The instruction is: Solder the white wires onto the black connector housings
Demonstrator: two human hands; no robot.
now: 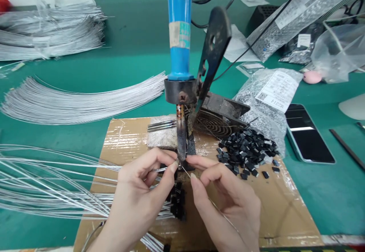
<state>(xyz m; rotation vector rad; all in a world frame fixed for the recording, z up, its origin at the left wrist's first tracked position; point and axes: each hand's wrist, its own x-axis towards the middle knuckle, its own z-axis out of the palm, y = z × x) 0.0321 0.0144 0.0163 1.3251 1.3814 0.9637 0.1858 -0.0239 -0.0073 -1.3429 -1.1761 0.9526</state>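
A blue-handled soldering iron [179, 50] hangs tip down in a black metal stand [212, 42]. Just under its tip, my left hand [142, 191] pinches a thin grey wire [160, 169] between thumb and fingers; the wire's end is mostly hidden by the fingertips. My right hand [228, 198] holds a fine strand of solder wire [186, 171], whose end meets the iron tip beside my left fingertips. The strand's other end trails across my right palm. Below both hands lie several wires [99, 202] with black connectors [178, 202] on their ends.
Loose black connectors [248, 151] are heaped at right on the cardboard [273, 206], by a small fan [216, 118]. A phone [309, 134] and a labelled bubble bag [265, 96] sit farther right. Wire bundles [85, 101] cover the left of the green mat.
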